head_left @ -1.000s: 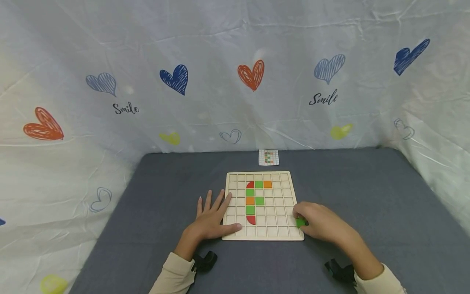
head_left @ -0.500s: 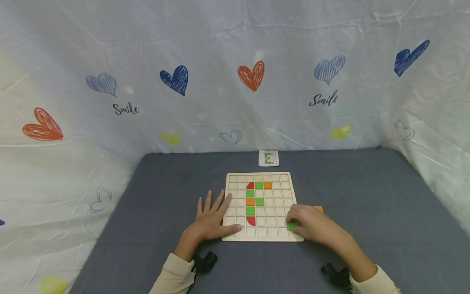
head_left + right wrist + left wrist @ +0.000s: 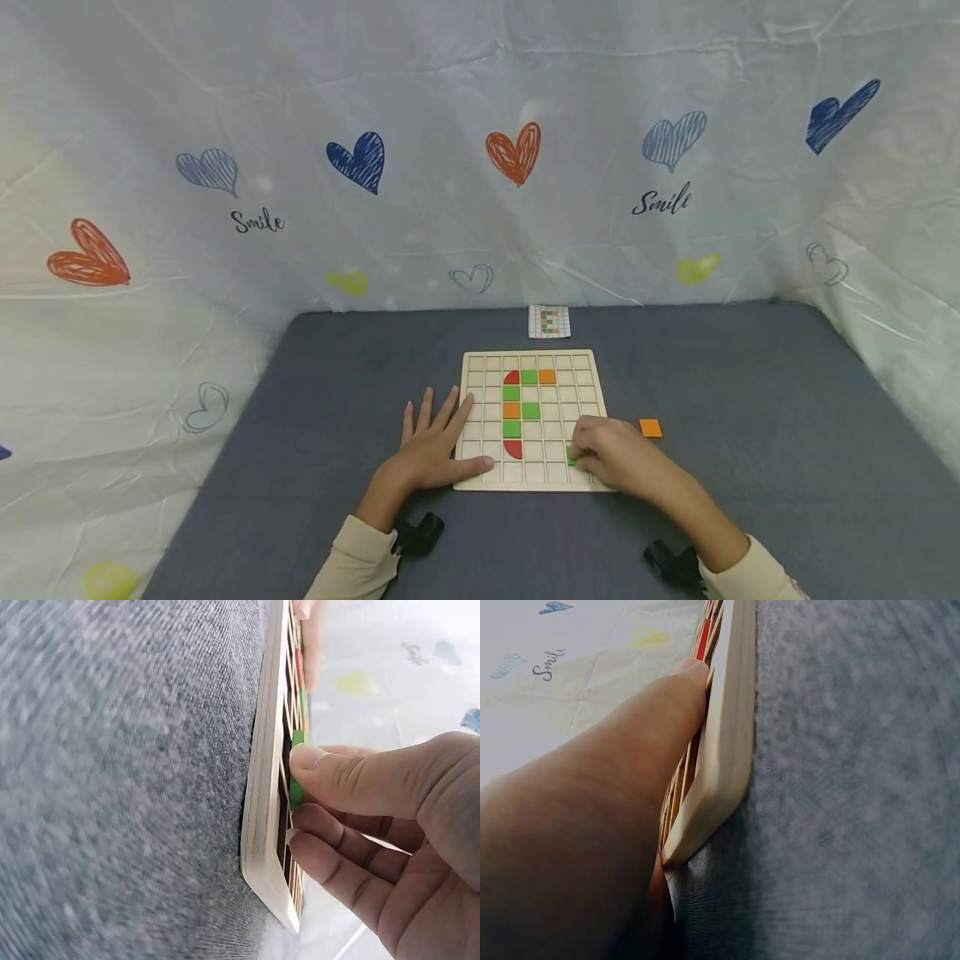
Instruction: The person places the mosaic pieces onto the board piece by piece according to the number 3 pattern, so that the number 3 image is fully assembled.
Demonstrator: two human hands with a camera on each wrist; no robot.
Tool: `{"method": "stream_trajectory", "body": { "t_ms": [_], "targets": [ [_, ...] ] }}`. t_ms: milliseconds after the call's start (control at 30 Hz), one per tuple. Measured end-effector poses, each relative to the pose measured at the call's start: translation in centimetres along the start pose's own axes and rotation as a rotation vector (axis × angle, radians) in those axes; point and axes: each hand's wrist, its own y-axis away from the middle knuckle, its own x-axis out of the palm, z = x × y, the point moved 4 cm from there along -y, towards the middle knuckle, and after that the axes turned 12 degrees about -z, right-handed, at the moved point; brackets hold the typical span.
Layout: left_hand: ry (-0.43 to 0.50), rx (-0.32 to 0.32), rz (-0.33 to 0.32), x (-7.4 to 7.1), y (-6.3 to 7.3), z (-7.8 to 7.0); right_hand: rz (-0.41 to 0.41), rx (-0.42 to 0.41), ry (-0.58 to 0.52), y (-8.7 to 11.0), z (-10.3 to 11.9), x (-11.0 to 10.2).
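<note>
A wooden grid board (image 3: pixel 480 481) lies on the table with green, orange and red tiles set in its squares. My left hand (image 3: pixel 427 454) rests with spread fingers on the board's left edge; its thumb (image 3: pixel 682 682) lies over the near-left part in the left wrist view. My right hand (image 3: pixel 618 454) pinches a green tile (image 3: pixel 297 791) between thumb and fingers, low over the board's right part. Most of that tile is hidden by the fingers in the head view. In the right wrist view the remaining fingers curl beside the board's edge.
An orange square tile (image 3: pixel 650 427) lies on the grey tablecloth (image 3: pixel 750 400) to the right of the board. A small printed card (image 3: pixel 549 322) with a coloured grid pattern lies behind the board. A white curtain (image 3: pixel 420 83) with hearts hangs at the back.
My right hand has moved left from the board's right edge, carrying the green tile inward over the squares. The orange tile on the cloth has come into view. My left hand has stayed still.
</note>
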Motion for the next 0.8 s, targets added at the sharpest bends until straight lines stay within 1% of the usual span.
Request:
{"method": "stream_trajectory", "body": {
  "t_ms": [167,400,633,800],
  "targets": [
    [-0.003,0.0,0.0,-0.09,0.04,0.0,-0.006,0.01,-0.001,-0.09,-0.06,0.13],
    [0.001,-0.005,0.02,0.0,0.07,0.02,-0.005,0.007,-0.026,0.0,0.05,0.04],
    [0.008,0.007,0.0,0.0,0.05,0.09,0.01,0.012,-0.044,-0.16,0.27,0.3],
    [0.018,0.015,-0.003,0.11,0.0,0.13,0.025,-0.005,-0.049,-0.62,0.58,0.92]
  ]
}}
